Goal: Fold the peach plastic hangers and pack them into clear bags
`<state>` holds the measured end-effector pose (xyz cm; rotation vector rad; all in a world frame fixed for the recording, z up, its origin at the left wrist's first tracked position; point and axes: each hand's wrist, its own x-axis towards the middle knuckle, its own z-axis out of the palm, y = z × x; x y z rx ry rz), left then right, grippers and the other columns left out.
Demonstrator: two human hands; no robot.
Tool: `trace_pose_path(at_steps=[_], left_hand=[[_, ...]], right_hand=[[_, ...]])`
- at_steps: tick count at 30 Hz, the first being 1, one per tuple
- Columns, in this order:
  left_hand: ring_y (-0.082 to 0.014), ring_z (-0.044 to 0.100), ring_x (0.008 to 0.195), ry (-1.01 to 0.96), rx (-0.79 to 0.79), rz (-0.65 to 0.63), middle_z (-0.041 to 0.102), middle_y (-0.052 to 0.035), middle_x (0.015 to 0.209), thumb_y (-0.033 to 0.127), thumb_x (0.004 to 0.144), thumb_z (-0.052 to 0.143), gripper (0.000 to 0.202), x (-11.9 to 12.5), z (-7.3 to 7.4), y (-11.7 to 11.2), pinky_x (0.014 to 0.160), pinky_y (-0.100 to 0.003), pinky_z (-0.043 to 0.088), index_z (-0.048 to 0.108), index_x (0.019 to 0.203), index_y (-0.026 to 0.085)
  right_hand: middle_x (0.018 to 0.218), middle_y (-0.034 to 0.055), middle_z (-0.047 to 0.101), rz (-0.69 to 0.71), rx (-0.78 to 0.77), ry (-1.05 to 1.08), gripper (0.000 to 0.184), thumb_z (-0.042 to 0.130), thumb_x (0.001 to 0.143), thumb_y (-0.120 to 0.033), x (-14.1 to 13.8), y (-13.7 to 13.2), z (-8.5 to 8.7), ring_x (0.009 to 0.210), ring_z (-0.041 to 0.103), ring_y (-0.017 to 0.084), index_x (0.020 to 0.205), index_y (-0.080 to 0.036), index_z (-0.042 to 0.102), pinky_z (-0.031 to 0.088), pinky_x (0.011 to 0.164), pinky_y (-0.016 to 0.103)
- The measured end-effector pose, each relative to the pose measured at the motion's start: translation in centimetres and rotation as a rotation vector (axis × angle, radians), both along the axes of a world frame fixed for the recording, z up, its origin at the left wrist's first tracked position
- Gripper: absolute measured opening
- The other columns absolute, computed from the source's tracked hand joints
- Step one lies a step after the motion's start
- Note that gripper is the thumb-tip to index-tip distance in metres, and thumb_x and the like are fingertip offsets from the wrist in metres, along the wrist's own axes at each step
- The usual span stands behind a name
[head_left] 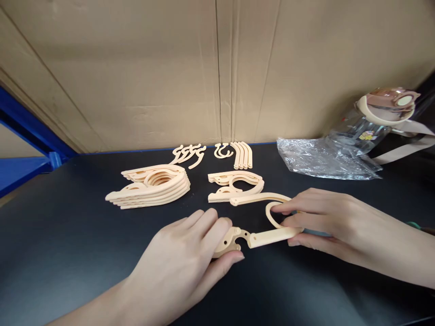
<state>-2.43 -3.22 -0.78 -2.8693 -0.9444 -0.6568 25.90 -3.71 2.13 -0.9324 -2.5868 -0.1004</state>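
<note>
My left hand is closed round a cream plastic hanger joint piece with small holes and a notched end. Most of that piece is hidden by my fingers. In my right hand, a straight cream hanger arm is pinched at its outer end. Its near end lies close against the joint piece; I cannot tell whether the two are joined. Behind it, a curved cream hanger arm and a rounded loop reach under my right fingers. Whether those fingers also hold them is unclear.
On the black table lie a tall stack of cream hanger pieces and a smaller stack. Behind them are hooks, wavy pieces and curved strips. A clear plastic bag and bottle are at right.
</note>
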Motion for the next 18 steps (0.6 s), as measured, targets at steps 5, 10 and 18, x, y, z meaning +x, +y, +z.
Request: trace_pose_path(at_steps=[5,10,18], left_hand=[[-0.019,0.05,0.064,0.043,-0.047,-0.064,0.052,0.0018,0.078,0.018,0.103,0.034,0.016,0.2,0.2,-0.1,0.054,-0.03,0.035,0.044,0.092,0.022],[-0.0146,0.044,0.053,0.025,-0.047,-0.05,0.044,0.0055,0.068,0.016,0.102,0.029,0.021,0.3,0.1,-0.4,0.047,-0.027,0.028,0.032,0.083,0.024],[-0.0121,0.037,0.041,0.011,0.008,0.02,0.037,0.0094,0.06,0.045,0.106,0.03,0.03,0.1,-0.3,-0.4,0.042,-0.024,0.027,0.028,0.083,0.025]], right_hand=[[0.113,0.002,0.073,0.031,-0.013,-0.031,0.031,0.042,0.105,-0.027,-0.3,-0.5,-0.1,0.09,0.069,0.018,0.099,-0.02,0.072,0.055,0.077,0.033],[0.115,0.0045,0.072,-0.001,0.166,-0.066,0.03,0.042,0.104,-0.02,-0.8,-0.8,-0.6,0.091,0.068,0.019,0.091,-0.017,0.069,0.053,0.079,0.035],[0.117,0.013,0.072,-0.009,0.34,-0.128,0.023,0.047,0.098,-0.004,-1.2,-1.4,-0.8,0.098,0.068,0.025,0.092,-0.012,0.068,0.05,0.084,0.038]])
